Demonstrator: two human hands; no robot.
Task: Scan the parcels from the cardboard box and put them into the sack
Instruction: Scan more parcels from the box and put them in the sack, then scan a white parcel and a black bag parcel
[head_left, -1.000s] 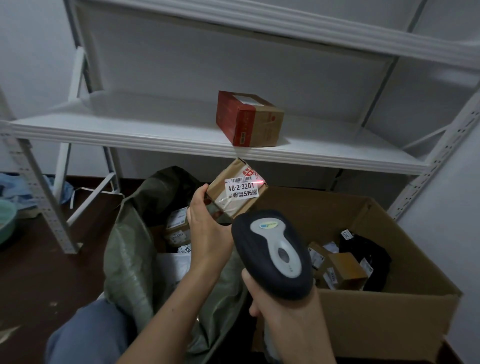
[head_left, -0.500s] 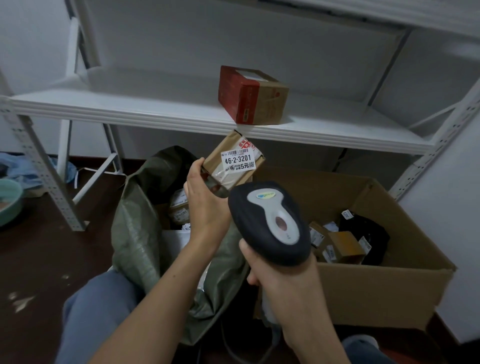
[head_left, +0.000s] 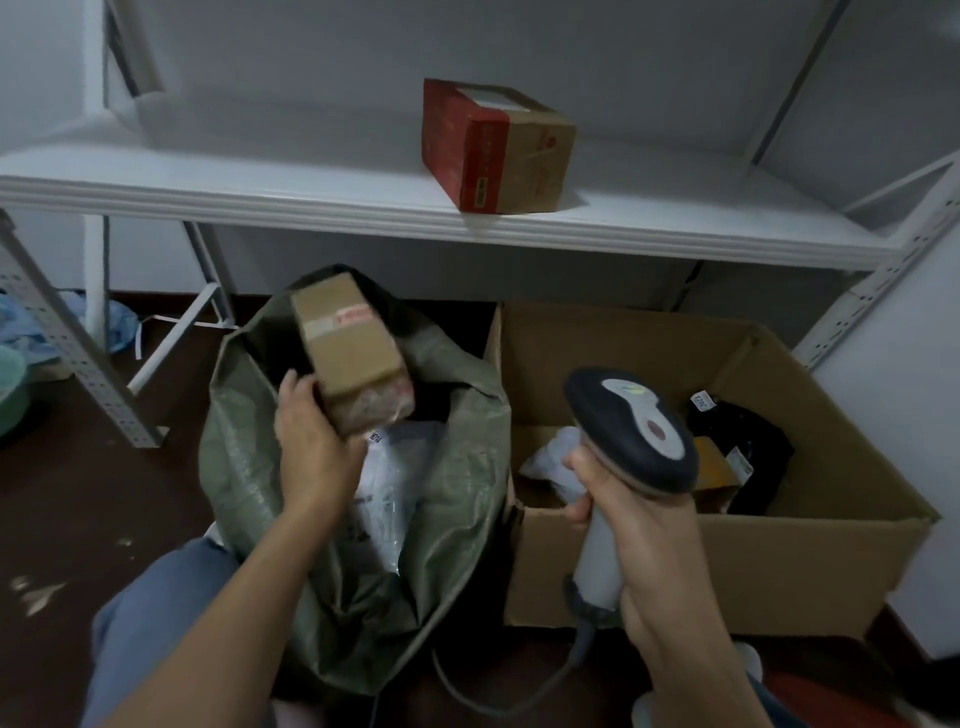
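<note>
My left hand (head_left: 311, 441) grips a small brown cardboard parcel (head_left: 350, 353) by its near end, holding it over the open mouth of the green woven sack (head_left: 249, 467). White plastic mailers (head_left: 389, 483) lie inside the sack. My right hand (head_left: 639, 525) grips the handle of a black and grey barcode scanner (head_left: 631, 428), raised over the near left corner of the big cardboard box (head_left: 779, 561). Inside the box lie a pale wrapped parcel (head_left: 553, 457), a small brown box (head_left: 719, 470) and a black bag (head_left: 748, 436).
A red and brown carton (head_left: 493, 145) stands on the white metal shelf (head_left: 260, 176) above the sack and box. Shelf uprights (head_left: 78, 353) stand at left and right. The scanner's cable (head_left: 498, 696) trails on the dark floor. My knee (head_left: 156, 623) is at the lower left.
My left hand has lowered the parcel from in front of the scanner down to the sack's mouth, label turned away. The scanner has swung right, over the cardboard box. The view tilted down.
</note>
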